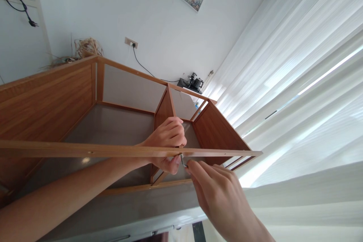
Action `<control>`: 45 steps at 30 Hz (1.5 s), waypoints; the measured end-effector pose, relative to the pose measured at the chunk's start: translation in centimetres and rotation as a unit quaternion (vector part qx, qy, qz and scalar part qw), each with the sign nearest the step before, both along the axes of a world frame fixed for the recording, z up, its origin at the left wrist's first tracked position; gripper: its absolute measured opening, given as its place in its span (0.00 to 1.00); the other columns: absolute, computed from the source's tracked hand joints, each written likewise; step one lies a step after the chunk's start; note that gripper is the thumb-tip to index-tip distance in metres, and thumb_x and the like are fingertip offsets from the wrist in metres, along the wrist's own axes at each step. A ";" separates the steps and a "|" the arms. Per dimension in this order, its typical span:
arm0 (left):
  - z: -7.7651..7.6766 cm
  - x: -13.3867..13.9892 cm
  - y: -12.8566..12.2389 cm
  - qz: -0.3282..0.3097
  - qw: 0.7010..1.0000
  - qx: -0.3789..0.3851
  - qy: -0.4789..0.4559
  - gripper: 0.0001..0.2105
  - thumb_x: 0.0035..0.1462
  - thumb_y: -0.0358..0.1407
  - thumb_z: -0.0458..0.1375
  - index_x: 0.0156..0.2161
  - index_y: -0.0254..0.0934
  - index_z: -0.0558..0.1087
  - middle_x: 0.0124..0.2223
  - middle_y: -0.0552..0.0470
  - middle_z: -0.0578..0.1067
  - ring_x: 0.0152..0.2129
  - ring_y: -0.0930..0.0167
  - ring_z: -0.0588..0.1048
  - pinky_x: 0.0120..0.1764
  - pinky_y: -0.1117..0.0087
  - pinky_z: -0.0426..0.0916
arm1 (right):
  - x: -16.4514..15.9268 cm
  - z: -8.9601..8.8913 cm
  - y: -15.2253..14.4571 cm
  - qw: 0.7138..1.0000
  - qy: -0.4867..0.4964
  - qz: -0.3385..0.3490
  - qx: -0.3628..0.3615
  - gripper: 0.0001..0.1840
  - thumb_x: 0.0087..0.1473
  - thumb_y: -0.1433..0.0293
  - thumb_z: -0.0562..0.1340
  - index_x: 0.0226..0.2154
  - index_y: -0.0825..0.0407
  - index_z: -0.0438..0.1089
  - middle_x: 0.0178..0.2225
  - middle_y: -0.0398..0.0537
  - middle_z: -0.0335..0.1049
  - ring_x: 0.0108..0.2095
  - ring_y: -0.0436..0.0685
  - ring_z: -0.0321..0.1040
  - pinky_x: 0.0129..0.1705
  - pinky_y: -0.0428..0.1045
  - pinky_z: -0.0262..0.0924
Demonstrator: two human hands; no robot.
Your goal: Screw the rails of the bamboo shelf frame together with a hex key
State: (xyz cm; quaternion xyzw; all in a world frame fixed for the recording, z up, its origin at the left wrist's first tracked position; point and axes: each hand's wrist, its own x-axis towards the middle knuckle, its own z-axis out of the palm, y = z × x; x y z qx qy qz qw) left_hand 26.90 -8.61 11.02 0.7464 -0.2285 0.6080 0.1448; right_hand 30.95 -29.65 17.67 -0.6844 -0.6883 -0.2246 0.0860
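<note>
A wooden cabinet frame (119, 150) stretches across the view, its near rail running left to right in front of me. My left hand (170, 134) is wrapped round the middle divider (163, 113) where it meets this rail, the fingers behind the rail and the thumb below it. My right hand (215, 185) pinches the long end of a metal hex key (183, 162) between thumb and fingers. The key's bent short end reaches the rail's near face, close to my left thumb. Whatever fastener it sits in is hidden.
Side panels (48, 106) close off the left and right of the frame. Behind it, a black kettle (197, 82) stands on a tray by a wall socket (131, 42) with a cord. Dried plants (89, 47) lie at the back left. White curtains (297, 83) hang along the right.
</note>
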 end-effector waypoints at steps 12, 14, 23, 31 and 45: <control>-0.2 0.1 0.0 -0.005 1.000 -0.003 0.001 0.07 0.49 0.38 0.49 0.34 0.42 0.58 0.26 0.55 0.64 0.26 0.66 0.66 0.45 0.51 0.68 | 0.0 -2.6 0.3 0.995 0.091 0.038 0.029 0.09 0.69 0.77 0.53 0.37 0.52 0.65 0.25 0.39 0.65 0.21 0.48 0.58 0.27 0.47 0.48; -0.1 0.1 0.0 0.000 1.000 -0.002 0.004 0.07 0.49 0.38 0.49 0.35 0.42 0.58 0.26 0.55 0.64 0.27 0.66 0.66 0.46 0.51 0.69 | 0.3 -2.7 0.1 0.997 0.037 0.045 0.041 0.08 0.69 0.79 0.53 0.40 0.54 0.66 0.26 0.40 0.66 0.22 0.49 0.57 0.28 0.48 0.48; 0.1 0.0 0.0 0.001 1.000 0.001 0.001 0.07 0.48 0.37 0.49 0.34 0.41 0.59 0.26 0.55 0.64 0.27 0.66 0.66 0.44 0.50 0.70 | 0.8 -1.9 -0.2 0.999 -0.015 0.031 0.021 0.08 0.67 0.80 0.54 0.44 0.56 0.66 0.29 0.42 0.67 0.24 0.51 0.55 0.29 0.50 0.47; 0.2 -0.1 0.0 0.004 1.000 0.003 0.000 0.07 0.47 0.36 0.49 0.34 0.42 0.58 0.26 0.55 0.65 0.27 0.66 0.67 0.44 0.51 0.70 | 0.2 -0.2 -0.5 0.996 -0.090 -0.001 -0.006 0.18 0.67 0.83 0.45 0.45 0.57 0.67 0.28 0.43 0.66 0.24 0.52 0.56 0.28 0.51 0.46; 0.2 -0.1 0.0 0.006 1.000 0.002 0.000 0.05 0.50 0.38 0.49 0.34 0.42 0.59 0.26 0.55 0.65 0.27 0.66 0.67 0.45 0.51 0.70 | -0.6 1.3 -0.2 0.996 -0.072 -0.018 -0.052 0.15 0.66 0.81 0.48 0.35 0.52 0.65 0.25 0.41 0.66 0.21 0.51 0.58 0.25 0.51 0.46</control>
